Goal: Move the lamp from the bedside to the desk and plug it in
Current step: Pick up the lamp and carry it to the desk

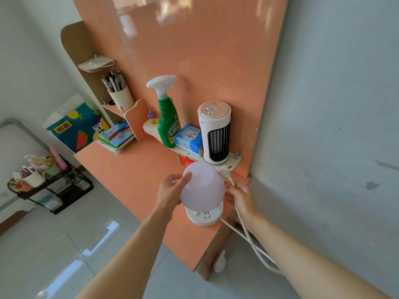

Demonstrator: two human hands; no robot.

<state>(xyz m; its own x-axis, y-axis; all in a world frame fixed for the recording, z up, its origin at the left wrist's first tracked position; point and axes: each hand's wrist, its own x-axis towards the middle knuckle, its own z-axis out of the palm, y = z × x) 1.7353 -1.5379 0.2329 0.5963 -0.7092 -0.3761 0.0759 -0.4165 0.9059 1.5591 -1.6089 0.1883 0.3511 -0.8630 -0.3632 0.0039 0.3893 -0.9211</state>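
Observation:
A small lamp with a pale lilac ribbed shade (203, 186) and a round white base (204, 216) stands on the right end of the orange desk (133, 175). My left hand (172, 190) grips the shade's left side. My right hand (241, 199) is on the shade's right side with the white cord (248, 234) running through its fingers. The cord's white plug (224, 170) sticks up just behind the shade. The rest of the cord loops down over the desk's right edge toward the floor.
A low shelf behind the lamp holds a white tower fan (216, 132), a blue tissue pack (189, 139) and a green spray bottle (167, 113). Books (116, 137) and a pen cup (119, 93) sit further left. A grey wall (334, 126) borders the desk's right side. A black rack (51, 184) stands on the floor at left.

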